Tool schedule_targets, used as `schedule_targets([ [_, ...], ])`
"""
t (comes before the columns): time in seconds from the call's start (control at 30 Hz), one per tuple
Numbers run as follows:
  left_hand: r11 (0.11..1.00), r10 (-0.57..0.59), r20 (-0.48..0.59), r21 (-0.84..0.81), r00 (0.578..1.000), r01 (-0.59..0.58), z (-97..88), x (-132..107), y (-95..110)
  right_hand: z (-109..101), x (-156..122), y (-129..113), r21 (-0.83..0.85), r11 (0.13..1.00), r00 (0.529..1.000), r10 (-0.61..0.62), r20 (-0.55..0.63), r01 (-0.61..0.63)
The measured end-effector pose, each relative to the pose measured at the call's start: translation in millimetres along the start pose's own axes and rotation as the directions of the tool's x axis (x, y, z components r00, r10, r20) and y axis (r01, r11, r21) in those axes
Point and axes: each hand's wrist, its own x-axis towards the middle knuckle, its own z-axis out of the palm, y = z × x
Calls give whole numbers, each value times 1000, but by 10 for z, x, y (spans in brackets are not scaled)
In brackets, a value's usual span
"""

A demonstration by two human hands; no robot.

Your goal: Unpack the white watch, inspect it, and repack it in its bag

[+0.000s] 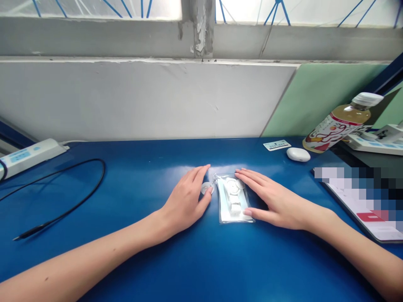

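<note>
A clear plastic pouch [222, 205] lies flat on the blue table [132, 176], holding a white wristwatch [233, 193] on a pale backing. From its upper left corner, a short bead chain leads to a clear round disc [206, 187]. My left hand [185, 197] rests left of the pouch with fingers stretched out; its thumb tip is at the disc and appears to touch it. On the other side, my right hand [273, 197] lies open, its fingertips at the pouch's upper right corner and its thumb on the lower right edge.
A black cable [102, 176] curls at the left beside a white power strip [34, 155]. Toward the back right are a card [277, 145], a white earbud case [298, 154] and a drink bottle [336, 126]. A tablet-like device [343, 201], partly pixelated, lies at the right.
</note>
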Motion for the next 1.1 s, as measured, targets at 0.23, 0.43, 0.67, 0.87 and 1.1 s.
schedule_targets([
  [0.23,966,257,218,-92,941,-243,-92,-3,64,42,-3,-5,-9,1000,999,-29,-14,29],
  [0.43,973,231,256,-61,939,-223,-74,6,47,48,-8,-1,2,1000,998,-20,-52,20],
  [0.67,977,213,264,-57,941,-206,-63,0,51,73,-18,16,-2,1000,998,-16,-53,16],
  [0.87,980,199,285,-56,938,-191,-76,-2,54,45,-15,2,-4,1000,999,3,-40,-3],
  [1.1,979,204,262,-71,943,-192,-66,-7,44,50,-20,22,-3,1000,999,-4,-39,4],
])
